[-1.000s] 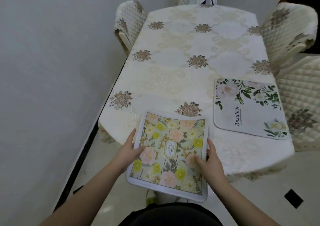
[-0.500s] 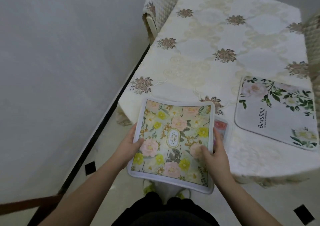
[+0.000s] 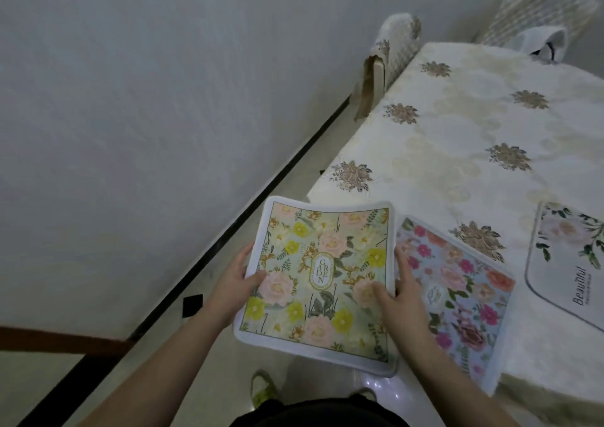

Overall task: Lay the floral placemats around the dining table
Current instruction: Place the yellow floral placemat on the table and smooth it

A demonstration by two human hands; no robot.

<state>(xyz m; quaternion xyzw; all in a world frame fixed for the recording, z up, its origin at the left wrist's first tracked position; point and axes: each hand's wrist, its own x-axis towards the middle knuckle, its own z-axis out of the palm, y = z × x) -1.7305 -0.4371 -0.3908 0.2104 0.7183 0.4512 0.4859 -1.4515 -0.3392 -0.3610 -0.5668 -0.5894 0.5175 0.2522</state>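
Note:
I hold a yellow-and-pink floral placemat (image 3: 322,276) marked GARDEN in the air, off the near left corner of the dining table (image 3: 457,152). My left hand (image 3: 235,284) grips its left edge with the thumb on top. My right hand (image 3: 397,299) grips its right edge, thumb on the print. A blue placemat with pink flowers (image 3: 464,292) lies on the table's near edge, just right of the held one. A white placemat with green leaves and the word Beautiful (image 3: 572,263) lies further right, cut by the frame.
A pale wall (image 3: 147,100) with a black skirting line runs close along the table's left side. Quilted chairs stand at the far left (image 3: 392,54) and far end (image 3: 539,8). A white bag (image 3: 542,41) hangs at the far end. My feet stand on a shiny floor.
The GARDEN placemat has come off the table and moved left in both hands, uncovering the blue floral placemat beneath it. My view has swung left.

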